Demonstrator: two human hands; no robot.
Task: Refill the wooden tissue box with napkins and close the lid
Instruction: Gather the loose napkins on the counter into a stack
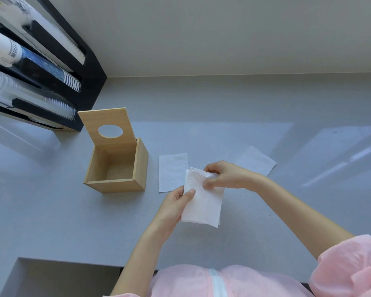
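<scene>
The wooden tissue box (116,185) stands on the grey counter, empty inside. Its lid (107,125), with an oval hole, is tipped up and back. To the right of the box I hold a small stack of white napkins (204,204) above the counter. My left hand (174,209) grips the stack's left edge with the thumb on top. My right hand (225,174) pinches its upper corner. A single napkin (171,170) lies flat on the counter between the box and my hands. Another napkin (257,160) lies behind my right hand.
A black wall-side rack (51,67) holding stacks of paper and plastic cups sits at the back left, close behind the box. The counter's front edge has a cut-out (58,277) at the lower left. A wall runs along the back.
</scene>
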